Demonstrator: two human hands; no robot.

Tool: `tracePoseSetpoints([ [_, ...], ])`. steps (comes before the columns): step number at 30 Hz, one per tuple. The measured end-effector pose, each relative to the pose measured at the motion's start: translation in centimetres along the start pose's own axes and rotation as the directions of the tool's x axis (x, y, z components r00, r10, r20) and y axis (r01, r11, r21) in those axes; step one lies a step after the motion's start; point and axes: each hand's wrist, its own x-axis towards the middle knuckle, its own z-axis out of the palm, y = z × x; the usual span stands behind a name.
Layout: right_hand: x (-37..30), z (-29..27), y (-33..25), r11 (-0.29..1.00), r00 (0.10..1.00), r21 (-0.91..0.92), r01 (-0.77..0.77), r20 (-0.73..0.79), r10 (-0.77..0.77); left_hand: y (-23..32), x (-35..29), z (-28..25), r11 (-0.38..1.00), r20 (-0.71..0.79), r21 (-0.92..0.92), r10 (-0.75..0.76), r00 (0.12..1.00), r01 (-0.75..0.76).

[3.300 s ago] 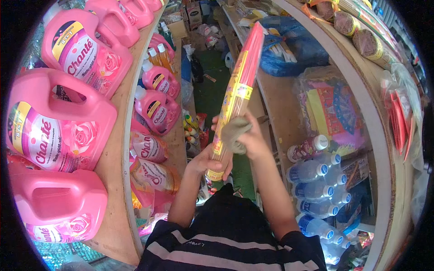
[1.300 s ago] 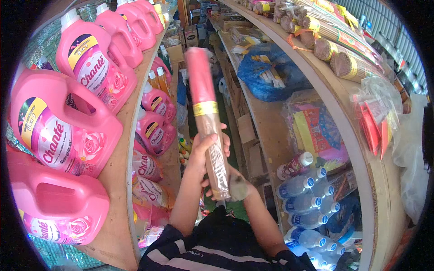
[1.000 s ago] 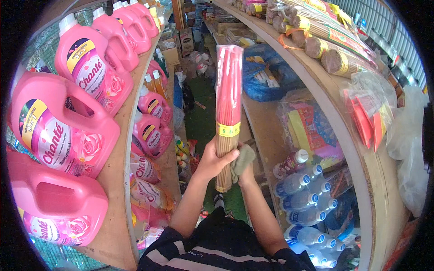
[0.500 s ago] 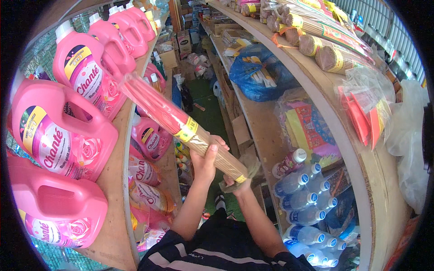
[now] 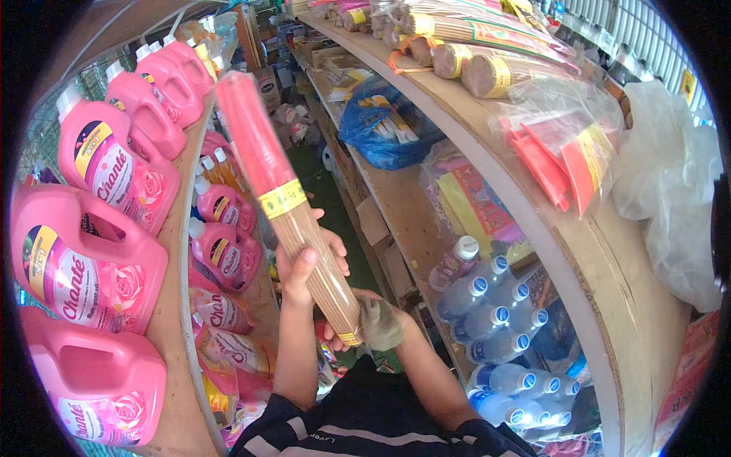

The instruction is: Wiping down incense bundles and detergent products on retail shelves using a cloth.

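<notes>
Shop aisle: incense bundle [image 5: 293,213] in left hand [image 5: 304,266].

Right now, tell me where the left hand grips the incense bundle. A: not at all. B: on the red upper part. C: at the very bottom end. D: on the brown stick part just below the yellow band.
D: the left hand wraps the brown part of the incense bundle just under its yellow band, while the right hand holds a grey cloth at the bottom end.
</notes>
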Motion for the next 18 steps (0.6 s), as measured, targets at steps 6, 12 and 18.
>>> tracePoseSetpoints([
  [6,-0.6,0.3,-1.0,0.609,0.790,-0.630,0.483,0.013,-0.613,0.7,-1.6,2.8,0.945,0.184,0.306,-0.181,0.966,0.119],
  [12,-0.7,3.8,-2.9,0.401,0.823,-0.802,0.443,0.186,-0.537,5.0,-2.5,2.6,0.931,0.021,0.308,-0.214,0.977,0.198],
  [18,-0.9,4.9,-4.2,0.602,0.863,-0.664,0.444,0.136,-0.487,8.9,1.8,2.7,0.908,0.135,0.411,0.025,0.990,-0.079],
])
